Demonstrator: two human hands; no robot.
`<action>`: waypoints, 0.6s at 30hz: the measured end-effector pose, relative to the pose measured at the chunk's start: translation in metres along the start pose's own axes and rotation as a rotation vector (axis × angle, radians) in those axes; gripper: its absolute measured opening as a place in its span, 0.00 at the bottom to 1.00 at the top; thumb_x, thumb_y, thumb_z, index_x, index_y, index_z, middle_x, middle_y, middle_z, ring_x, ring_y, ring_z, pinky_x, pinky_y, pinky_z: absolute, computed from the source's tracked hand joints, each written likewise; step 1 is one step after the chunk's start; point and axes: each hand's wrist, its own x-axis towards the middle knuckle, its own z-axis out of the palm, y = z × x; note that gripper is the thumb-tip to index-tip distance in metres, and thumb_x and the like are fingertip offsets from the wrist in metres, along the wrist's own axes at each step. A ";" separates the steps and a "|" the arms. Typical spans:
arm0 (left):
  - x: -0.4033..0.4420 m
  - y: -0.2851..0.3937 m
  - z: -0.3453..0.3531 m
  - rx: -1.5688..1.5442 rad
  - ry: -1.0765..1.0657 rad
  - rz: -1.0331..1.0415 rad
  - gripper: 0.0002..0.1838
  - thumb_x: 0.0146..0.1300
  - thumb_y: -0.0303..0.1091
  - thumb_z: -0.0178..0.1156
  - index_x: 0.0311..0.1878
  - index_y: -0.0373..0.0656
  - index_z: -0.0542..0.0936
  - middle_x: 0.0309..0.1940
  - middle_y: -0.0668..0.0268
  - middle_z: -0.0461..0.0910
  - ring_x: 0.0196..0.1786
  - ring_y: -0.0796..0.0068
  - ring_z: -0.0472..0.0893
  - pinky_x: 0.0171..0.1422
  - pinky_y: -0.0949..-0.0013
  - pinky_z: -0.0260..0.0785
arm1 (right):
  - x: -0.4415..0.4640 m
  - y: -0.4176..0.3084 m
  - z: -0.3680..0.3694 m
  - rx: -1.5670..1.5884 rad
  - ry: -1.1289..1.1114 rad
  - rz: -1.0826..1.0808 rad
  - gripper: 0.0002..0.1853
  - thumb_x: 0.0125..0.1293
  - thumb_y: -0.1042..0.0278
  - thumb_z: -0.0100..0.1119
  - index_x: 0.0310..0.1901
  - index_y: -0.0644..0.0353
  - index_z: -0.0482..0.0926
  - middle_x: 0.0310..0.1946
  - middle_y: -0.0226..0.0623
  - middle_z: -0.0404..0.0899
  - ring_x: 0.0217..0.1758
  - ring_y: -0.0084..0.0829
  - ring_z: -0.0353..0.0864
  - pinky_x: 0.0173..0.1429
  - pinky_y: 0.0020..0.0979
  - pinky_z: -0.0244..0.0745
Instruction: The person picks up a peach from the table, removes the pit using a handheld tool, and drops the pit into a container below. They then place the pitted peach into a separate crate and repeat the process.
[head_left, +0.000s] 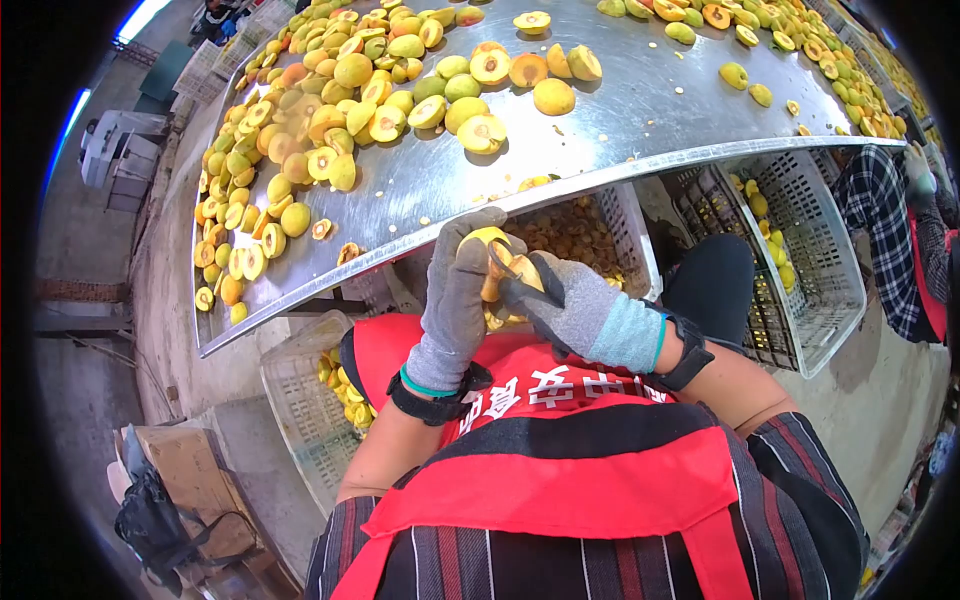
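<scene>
Above my lap, just in front of the table edge, my left hand (452,290), in a grey glove, is closed around a yellow peach half (486,237). My right hand (578,305), gloved too, grips a pitting knife (499,264) with a thin curved metal blade; its blade meets the peach at the cut side. Its handle is mostly hidden by my fingers. Below both hands stands a crate (632,240) holding brownish pits and scraps. On the metal table (590,150) ahead lie many peach halves (482,133), several with pits still inside.
A white crate (285,365) with yellow peach pieces stands at my left. Another white crate (835,290) with yellow pieces is at the right under the table. A co-worker in a plaid sleeve (875,230) is at far right. Cardboard boxes (185,465) lie lower left.
</scene>
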 end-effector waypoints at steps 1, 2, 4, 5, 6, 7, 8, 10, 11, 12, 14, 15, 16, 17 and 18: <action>0.000 -0.001 0.000 0.078 -0.010 0.049 0.25 0.69 0.51 0.42 0.53 0.37 0.68 0.39 0.61 0.75 0.39 0.77 0.75 0.46 0.73 0.71 | 0.000 0.002 0.002 0.000 0.001 0.001 0.18 0.67 0.53 0.49 0.43 0.62 0.69 0.18 0.32 0.71 0.16 0.21 0.71 0.18 0.24 0.67; 0.000 -0.002 -0.001 0.076 -0.011 0.049 0.25 0.69 0.51 0.42 0.53 0.37 0.68 0.39 0.61 0.75 0.39 0.77 0.75 0.46 0.73 0.71 | 0.000 0.006 0.004 0.156 -0.043 0.052 0.17 0.67 0.53 0.48 0.43 0.62 0.69 0.17 0.31 0.70 0.15 0.21 0.71 0.17 0.24 0.67; 0.001 -0.003 -0.005 0.105 0.030 -0.016 0.27 0.69 0.52 0.37 0.52 0.35 0.70 0.41 0.59 0.77 0.42 0.72 0.77 0.48 0.70 0.70 | 0.001 0.005 0.003 0.333 -0.148 0.175 0.15 0.67 0.57 0.48 0.44 0.61 0.69 0.21 0.34 0.72 0.20 0.26 0.75 0.24 0.28 0.71; 0.003 0.002 -0.006 0.104 0.029 -0.017 0.27 0.69 0.52 0.37 0.52 0.35 0.70 0.41 0.59 0.77 0.42 0.72 0.77 0.48 0.70 0.70 | 0.002 0.012 0.006 0.334 -0.146 0.176 0.15 0.67 0.57 0.48 0.44 0.61 0.69 0.21 0.34 0.72 0.20 0.26 0.75 0.24 0.28 0.71; 0.006 0.012 -0.007 0.243 -0.037 0.034 0.23 0.69 0.48 0.41 0.49 0.34 0.71 0.38 0.61 0.77 0.39 0.75 0.76 0.44 0.71 0.70 | 0.004 0.018 0.012 0.091 -0.030 -0.098 0.14 0.66 0.59 0.49 0.44 0.61 0.70 0.24 0.36 0.74 0.25 0.29 0.76 0.30 0.31 0.73; 0.008 0.017 -0.007 0.381 -0.102 0.086 0.20 0.69 0.44 0.45 0.47 0.34 0.72 0.35 0.62 0.77 0.36 0.77 0.75 0.40 0.72 0.70 | 0.004 0.023 0.014 -0.155 0.087 -0.369 0.13 0.65 0.61 0.50 0.44 0.61 0.70 0.27 0.39 0.75 0.30 0.32 0.78 0.36 0.34 0.74; 0.009 0.007 -0.012 0.519 -0.138 0.202 0.19 0.69 0.41 0.43 0.43 0.33 0.75 0.33 0.62 0.77 0.36 0.77 0.75 0.42 0.73 0.69 | 0.006 0.025 0.007 -0.427 -0.030 -0.257 0.13 0.64 0.63 0.52 0.45 0.61 0.71 0.34 0.42 0.77 0.39 0.36 0.77 0.46 0.38 0.71; 0.014 0.022 -0.016 0.432 -0.253 -0.015 0.21 0.69 0.42 0.41 0.44 0.33 0.75 0.35 0.61 0.78 0.38 0.75 0.75 0.44 0.72 0.69 | 0.003 0.023 0.003 -0.404 -0.061 -0.245 0.14 0.64 0.60 0.51 0.44 0.61 0.71 0.32 0.45 0.77 0.36 0.39 0.78 0.42 0.37 0.72; 0.019 0.028 -0.018 0.342 -0.366 -0.228 0.23 0.69 0.43 0.39 0.45 0.32 0.75 0.36 0.60 0.78 0.40 0.73 0.76 0.47 0.71 0.68 | 0.002 0.020 0.001 -0.381 -0.093 -0.235 0.15 0.64 0.58 0.51 0.44 0.61 0.72 0.30 0.48 0.77 0.33 0.43 0.79 0.38 0.37 0.73; 0.024 0.027 -0.019 0.424 -0.418 -0.158 0.24 0.68 0.47 0.40 0.47 0.33 0.75 0.35 0.60 0.78 0.40 0.73 0.77 0.47 0.72 0.69 | 0.000 0.014 -0.001 -0.382 -0.094 -0.235 0.15 0.64 0.58 0.51 0.44 0.61 0.72 0.30 0.48 0.77 0.33 0.43 0.79 0.38 0.37 0.73; 0.025 0.023 -0.017 0.361 -0.341 -0.165 0.25 0.68 0.48 0.41 0.48 0.34 0.74 0.36 0.60 0.78 0.39 0.74 0.77 0.47 0.73 0.69 | -0.004 -0.001 -0.005 0.115 -0.195 0.199 0.17 0.64 0.54 0.51 0.41 0.61 0.73 0.21 0.39 0.74 0.21 0.31 0.76 0.26 0.32 0.73; 0.026 0.020 -0.018 0.300 -0.268 -0.174 0.25 0.68 0.49 0.41 0.49 0.34 0.74 0.37 0.60 0.78 0.39 0.74 0.77 0.47 0.74 0.69 | -0.002 0.002 -0.003 0.113 -0.197 0.197 0.17 0.64 0.54 0.51 0.41 0.61 0.73 0.21 0.39 0.74 0.21 0.31 0.76 0.26 0.32 0.73; 0.030 0.016 -0.019 0.463 -0.172 -0.036 0.25 0.69 0.50 0.40 0.50 0.36 0.73 0.36 0.60 0.78 0.40 0.76 0.77 0.46 0.74 0.69 | 0.000 0.008 0.000 0.279 -0.145 0.226 0.17 0.64 0.52 0.51 0.39 0.60 0.73 0.19 0.35 0.72 0.17 0.26 0.73 0.21 0.29 0.71; 0.026 0.014 -0.014 0.467 -0.174 -0.035 0.25 0.69 0.50 0.40 0.50 0.36 0.73 0.36 0.60 0.78 0.40 0.76 0.77 0.46 0.74 0.69 | 0.001 0.011 0.001 0.446 -0.090 0.254 0.17 0.64 0.51 0.51 0.37 0.60 0.73 0.16 0.31 0.69 0.14 0.21 0.70 0.15 0.26 0.68; 0.019 0.013 -0.001 0.478 -0.095 -0.014 0.25 0.69 0.49 0.40 0.51 0.35 0.73 0.36 0.60 0.78 0.40 0.75 0.77 0.46 0.74 0.69 | 0.001 0.008 0.001 0.493 -0.084 0.260 0.16 0.64 0.52 0.51 0.35 0.59 0.72 0.16 0.32 0.69 0.12 0.24 0.69 0.12 0.26 0.67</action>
